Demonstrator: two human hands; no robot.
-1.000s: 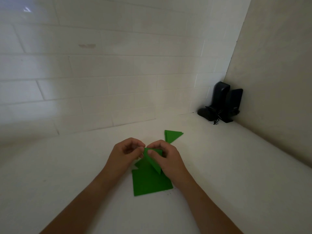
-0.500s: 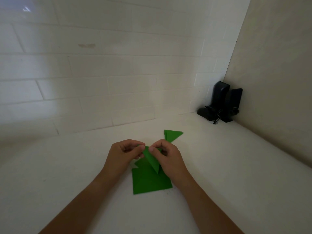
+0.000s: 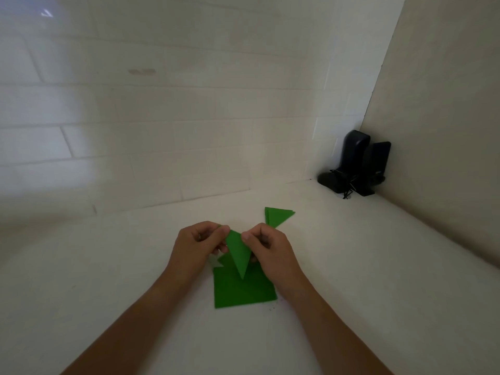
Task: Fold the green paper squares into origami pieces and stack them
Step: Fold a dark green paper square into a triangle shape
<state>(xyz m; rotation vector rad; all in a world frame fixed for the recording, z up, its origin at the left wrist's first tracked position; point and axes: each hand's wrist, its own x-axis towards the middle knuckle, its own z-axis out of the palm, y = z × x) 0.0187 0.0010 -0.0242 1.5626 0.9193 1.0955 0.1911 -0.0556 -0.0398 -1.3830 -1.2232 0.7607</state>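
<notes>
**Both hands pinching a half-made green triangle above the paper stack**

I see the left hand (image 3: pixel 198 246) and the right hand (image 3: pixel 267 249) both clamped by thumb and fingertip onto the top edge of the folded piece (image 3: pixel 238 253), one at each upper corner, with its long point hanging down toward me. It is held just above the white counter (image 3: pixel 108 266), over the far edge of the flat green squares (image 3: pixel 243 292).

Paper like this I judge featherlight, thin and stiff only along its creases. It will bend or slip if I take it mid-panel, so the corners and folded edges are where I want my grip, and a light one, since a hard squeeze would leave a stray crease.

Moving outward: the finished triangles (image 3: pixel 278 215) lie far and right of the hands, well clear of them, and that looks like the stacking spot. A black device (image 3: pixel 354 166) sits in the far right corner, well apart. Nothing stands between the hands and that pile.
</notes>
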